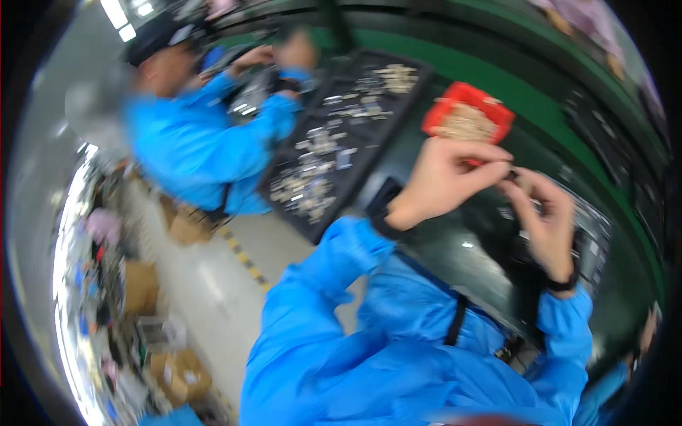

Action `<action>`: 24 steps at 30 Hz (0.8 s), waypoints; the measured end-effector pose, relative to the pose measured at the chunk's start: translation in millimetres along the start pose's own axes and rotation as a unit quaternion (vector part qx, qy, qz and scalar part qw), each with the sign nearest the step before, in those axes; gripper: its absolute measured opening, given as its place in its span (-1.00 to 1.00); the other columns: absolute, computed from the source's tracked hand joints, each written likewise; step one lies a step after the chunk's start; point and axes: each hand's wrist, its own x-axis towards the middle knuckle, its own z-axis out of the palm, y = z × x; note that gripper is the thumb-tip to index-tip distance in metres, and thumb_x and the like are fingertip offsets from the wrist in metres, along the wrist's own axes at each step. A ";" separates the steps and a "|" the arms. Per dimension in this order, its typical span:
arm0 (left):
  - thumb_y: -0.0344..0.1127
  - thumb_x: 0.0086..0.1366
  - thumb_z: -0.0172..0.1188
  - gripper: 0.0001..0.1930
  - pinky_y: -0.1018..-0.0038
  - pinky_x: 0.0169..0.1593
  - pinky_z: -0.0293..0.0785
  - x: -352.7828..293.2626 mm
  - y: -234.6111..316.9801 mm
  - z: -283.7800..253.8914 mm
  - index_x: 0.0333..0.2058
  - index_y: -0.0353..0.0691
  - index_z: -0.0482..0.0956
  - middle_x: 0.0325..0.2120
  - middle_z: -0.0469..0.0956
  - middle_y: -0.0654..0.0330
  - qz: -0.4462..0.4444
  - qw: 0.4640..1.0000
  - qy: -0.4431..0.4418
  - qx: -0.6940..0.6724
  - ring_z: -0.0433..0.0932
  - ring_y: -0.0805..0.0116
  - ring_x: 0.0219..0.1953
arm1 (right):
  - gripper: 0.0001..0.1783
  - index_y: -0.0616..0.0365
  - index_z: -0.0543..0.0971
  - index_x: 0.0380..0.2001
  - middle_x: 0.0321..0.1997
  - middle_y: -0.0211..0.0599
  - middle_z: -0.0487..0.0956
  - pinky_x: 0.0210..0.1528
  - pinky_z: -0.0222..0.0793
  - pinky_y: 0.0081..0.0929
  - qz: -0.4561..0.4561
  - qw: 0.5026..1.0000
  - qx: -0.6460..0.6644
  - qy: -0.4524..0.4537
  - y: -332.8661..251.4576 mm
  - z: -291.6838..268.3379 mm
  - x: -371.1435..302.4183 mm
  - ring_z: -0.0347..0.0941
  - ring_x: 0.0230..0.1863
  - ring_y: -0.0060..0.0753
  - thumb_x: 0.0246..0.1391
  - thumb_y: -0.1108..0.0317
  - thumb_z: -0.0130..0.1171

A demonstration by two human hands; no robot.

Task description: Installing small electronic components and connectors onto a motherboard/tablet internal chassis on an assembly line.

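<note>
My left hand (451,174) and my right hand (547,216) meet above the dark green table, fingertips pinched close together. Between them shows a small dark part (512,175), too blurred to name more exactly; both hands seem closed on it. A bit of red shows beneath the left fingers. Just beyond my left hand stands a red bin (502,117), heaped with small tan pieces (465,124). Below my hands, a dark shape on the table is too blurred to make out.
A black compartment tray (341,160) with many small metallic and tan parts lies to the left. Beside it a co-worker in a blue jacket (206,145) handles something. A greyish tray (595,231) sits right of my right hand. Cardboard boxes (181,376) stand on the floor at left.
</note>
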 end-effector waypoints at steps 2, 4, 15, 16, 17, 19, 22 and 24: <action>-0.45 0.39 0.33 -0.75 0.44 0.06 0.64 1.0 -12.5 14.4 -0.03 -0.48 0.68 -0.13 0.73 0.08 -0.067 0.994 0.014 -0.085 0.69 0.40 -0.08 | -0.70 0.35 0.63 0.09 -0.15 -0.24 0.76 -0.01 0.56 -0.48 0.007 0.994 0.092 0.055 2.0 6.1 -5.8 0.67 -0.14 -0.46 0.35 0.49 0.21; -0.53 0.37 0.32 -0.74 0.44 0.06 0.64 4.0 -18.0 21.9 0.00 -0.51 0.65 -0.14 0.74 0.07 -0.091 0.992 0.054 -0.067 0.70 0.38 -0.07 | -0.70 0.37 0.61 0.10 -0.14 -0.17 0.76 -0.08 0.58 -0.54 0.006 0.984 0.165 0.074 2.7 6.5 -4.3 0.69 -0.19 -0.48 0.37 0.49 0.18; -0.54 0.32 0.36 -0.76 0.49 -0.08 0.63 3.4 -19.3 45.3 -0.04 -0.42 0.74 -0.22 0.77 0.02 0.159 0.974 0.049 0.155 0.73 0.37 -0.20 | -0.74 0.36 0.66 0.03 -0.20 -0.16 0.75 -0.21 0.63 -0.52 0.018 0.971 0.220 0.096 11.7 -5.3 -10.9 0.69 -0.20 -0.46 0.37 0.46 0.20; -0.54 0.32 0.36 -0.76 0.49 -0.08 0.63 3.2 -17.7 44.5 -0.04 -0.42 0.74 -0.22 0.77 0.02 0.159 0.974 0.047 0.156 0.73 0.37 -0.20 | -0.75 0.36 0.66 0.02 -0.21 -0.17 0.74 -0.21 0.63 -0.52 0.019 0.968 0.231 0.091 12.4 -5.5 -10.4 0.68 -0.23 -0.47 0.37 0.46 0.20; -0.54 0.31 0.37 -0.76 0.49 -0.11 0.63 2.3 -14.6 43.4 -0.05 -0.41 0.74 -0.25 0.77 0.02 0.167 0.965 0.049 0.196 0.74 0.37 -0.23 | -0.75 0.37 0.67 0.01 -0.22 -0.17 0.74 -0.21 0.63 -0.52 0.020 0.966 0.242 0.086 13.0 -5.5 -10.1 0.68 -0.25 -0.48 0.37 0.46 0.20; -0.54 0.30 0.37 -0.77 0.49 -0.14 0.63 3.1 -10.3 40.9 -0.06 -0.40 0.74 -0.28 0.77 0.02 0.176 0.955 0.048 0.235 0.74 0.37 -0.26 | -0.74 0.34 0.67 0.03 -0.23 -0.20 0.74 -0.25 0.60 -0.56 0.014 0.966 0.243 0.086 18.2 -2.3 -10.1 0.67 -0.27 -0.52 0.39 0.43 0.19; -0.52 0.30 0.35 -0.80 0.49 -0.20 0.62 8.5 -6.8 33.6 -0.10 -0.41 0.74 -0.34 0.75 -0.04 0.224 0.926 0.051 0.299 0.76 0.37 -0.28 | -0.71 0.28 0.65 0.09 -0.25 -0.25 0.74 -0.35 0.51 -0.64 0.075 0.964 0.246 0.069 5.3 -6.9 -8.7 0.62 -0.34 -0.61 0.42 0.39 0.16; -0.52 0.30 0.33 -0.77 0.44 -0.23 0.63 21.1 -6.0 18.3 -0.08 -0.42 0.70 -0.30 0.73 -0.12 0.161 0.902 0.073 0.395 0.77 0.28 -0.31 | -0.70 0.24 0.64 0.13 -0.25 -0.27 0.74 -0.40 0.46 -0.68 0.143 0.957 0.245 0.053 2.7 -9.8 -5.8 0.59 -0.39 -0.67 0.43 0.38 0.14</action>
